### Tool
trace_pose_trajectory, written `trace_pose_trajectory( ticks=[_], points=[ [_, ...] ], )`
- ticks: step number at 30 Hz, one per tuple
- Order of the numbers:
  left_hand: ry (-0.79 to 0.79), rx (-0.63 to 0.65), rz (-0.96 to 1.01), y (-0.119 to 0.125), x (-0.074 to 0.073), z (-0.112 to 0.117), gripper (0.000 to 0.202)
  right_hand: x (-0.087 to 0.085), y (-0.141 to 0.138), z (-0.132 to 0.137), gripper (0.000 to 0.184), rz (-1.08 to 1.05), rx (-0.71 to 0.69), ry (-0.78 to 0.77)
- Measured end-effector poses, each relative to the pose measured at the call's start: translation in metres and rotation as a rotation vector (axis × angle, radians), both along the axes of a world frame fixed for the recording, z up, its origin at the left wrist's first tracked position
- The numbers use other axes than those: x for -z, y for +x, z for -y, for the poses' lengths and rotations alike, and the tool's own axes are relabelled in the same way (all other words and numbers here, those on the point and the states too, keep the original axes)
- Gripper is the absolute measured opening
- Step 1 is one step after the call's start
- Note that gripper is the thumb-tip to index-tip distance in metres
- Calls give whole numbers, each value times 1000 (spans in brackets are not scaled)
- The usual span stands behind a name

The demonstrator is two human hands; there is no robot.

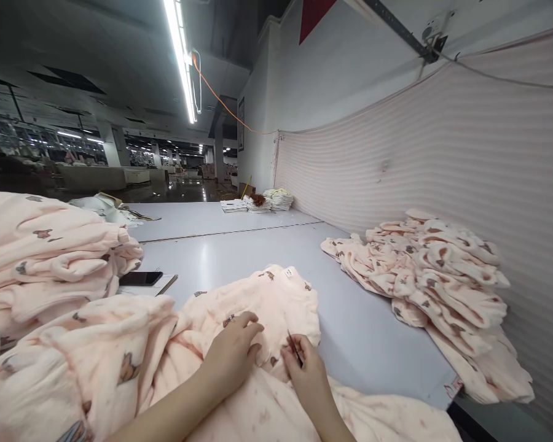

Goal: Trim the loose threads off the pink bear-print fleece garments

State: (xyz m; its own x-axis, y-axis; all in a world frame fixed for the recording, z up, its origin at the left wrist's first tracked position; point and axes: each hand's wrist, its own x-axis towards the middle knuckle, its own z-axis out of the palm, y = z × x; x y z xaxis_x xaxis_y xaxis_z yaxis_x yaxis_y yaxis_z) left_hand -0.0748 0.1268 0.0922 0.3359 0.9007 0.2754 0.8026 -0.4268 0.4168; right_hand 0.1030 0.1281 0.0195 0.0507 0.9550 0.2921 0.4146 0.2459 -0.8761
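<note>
A pale pink plush garment (276, 301) with small brown bear prints is spread in front of me, a white label (289, 272) at its far edge. My left hand (234, 351) lies on the fabric, fingers apart and slightly bent, pressing on its surface. Close by on the right, my right hand (308, 367) is closed around a thin, dark, pointed tool (295, 348), its tip angled up and away over the cloth. Whether the tool is tweezers or small snips cannot be made out. Under both forearms, more of the same plush cloth covers the near part of the table.
Pink plush garments form a large heap (50, 252) on the left and another pile (433, 276) at the table's right edge. A black phone (141, 279) lies on a notepad beside the left heap. Paper stacks (258, 202) stand at the far end, near a striped cloth wall (396, 141).
</note>
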Motion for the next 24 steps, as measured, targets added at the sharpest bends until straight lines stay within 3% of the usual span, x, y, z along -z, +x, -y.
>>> trace_pose_trajectory(
  ticks=[2, 6, 12, 15, 20, 22, 24],
  points=[
    [2, -6, -22, 1, 4, -14, 36, 0, -4, 4, 10, 31, -3, -14],
    [-18, -23, 3, 4, 16, -20, 26, -5, -6, 12, 14, 92, -13, -15],
    [-94, -93, 132, -4, 13, -4, 16, -12, -7, 24, 19, 100, -118, 35],
    [-116, -108, 146, -1, 19, 8, 15, -16, 1, 23, 19, -6, -96, 112],
    [-227, 14, -5, 22, 55, 16, 9, -49, 36, -21, 28, -120, 244, 226],
    [-248, 49, -21, 26, 65, 17, 16, -64, 48, -47, 39, -140, 314, 217],
    [-240, 71, -13, 24, 66, 18, 23, -70, 51, -64, 33, -147, 293, 158]
  ],
)
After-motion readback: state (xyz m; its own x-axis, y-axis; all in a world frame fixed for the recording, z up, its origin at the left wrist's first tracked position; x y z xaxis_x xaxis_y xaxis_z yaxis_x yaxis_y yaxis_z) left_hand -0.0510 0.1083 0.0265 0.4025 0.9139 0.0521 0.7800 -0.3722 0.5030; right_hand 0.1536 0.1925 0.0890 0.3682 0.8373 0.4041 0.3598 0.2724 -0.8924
